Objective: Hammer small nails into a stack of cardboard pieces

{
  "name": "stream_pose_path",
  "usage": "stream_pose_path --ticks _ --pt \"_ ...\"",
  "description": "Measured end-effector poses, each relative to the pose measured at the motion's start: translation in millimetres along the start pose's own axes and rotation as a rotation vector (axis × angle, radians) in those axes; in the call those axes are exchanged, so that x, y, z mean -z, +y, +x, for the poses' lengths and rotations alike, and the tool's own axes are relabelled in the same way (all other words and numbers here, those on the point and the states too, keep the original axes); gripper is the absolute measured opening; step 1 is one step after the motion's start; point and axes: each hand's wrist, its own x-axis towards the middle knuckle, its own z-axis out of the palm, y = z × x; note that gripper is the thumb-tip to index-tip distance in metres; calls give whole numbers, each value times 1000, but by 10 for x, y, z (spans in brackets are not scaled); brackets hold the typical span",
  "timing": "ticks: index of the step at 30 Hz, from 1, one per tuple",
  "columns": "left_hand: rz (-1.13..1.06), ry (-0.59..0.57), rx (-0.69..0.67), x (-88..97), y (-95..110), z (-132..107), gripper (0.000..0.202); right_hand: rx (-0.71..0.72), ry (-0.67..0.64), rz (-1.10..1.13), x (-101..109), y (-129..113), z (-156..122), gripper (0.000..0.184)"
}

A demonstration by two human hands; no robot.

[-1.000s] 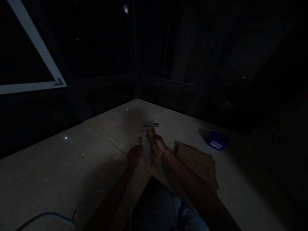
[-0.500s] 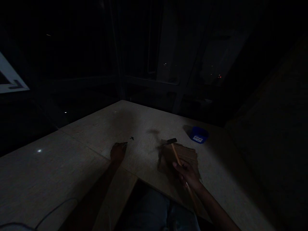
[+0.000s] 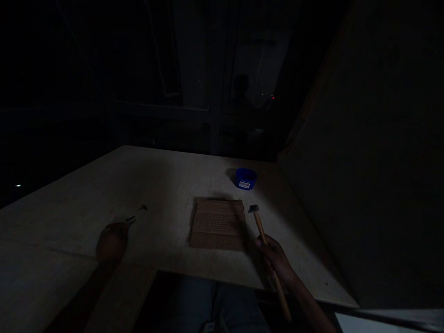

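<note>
My right hand (image 3: 275,261) is wrapped round the wooden handle of a hammer (image 3: 261,227), held to the right of a brown, ragged-edged stack of cardboard (image 3: 218,224). The hammer's dark metal head points away from me. Over on the left, my left hand (image 3: 111,243) is closed low over the table, dim and a little blurred. A thin pointed thing sticks out at its fingertips, too dark to name. Just beyond the fingers lie small dark slender pieces (image 3: 143,207), which look like nails or screws.
A blue plastic tub (image 3: 245,179) with a white label stands behind the cardboard. The pale tabletop (image 3: 173,175) meets a dark wall (image 3: 347,185) on the right and dark window panes at the back. My legs (image 3: 208,305) are under the front edge.
The view has turned to the right. The hammer has moved from over the cardboard to its right side, uncovering the stack. My left hand stays near the small dark pieces.
</note>
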Motion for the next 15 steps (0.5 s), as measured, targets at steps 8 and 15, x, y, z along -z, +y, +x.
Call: stream_pose_path --ticks 8,15 --pt "-246 197 -138 110 742 -54 31 -124 -21 342 178 127 280 50" --pt "-611 -223 -393 58 2406 -234 33 -169 -55 473 212 105 411 47"
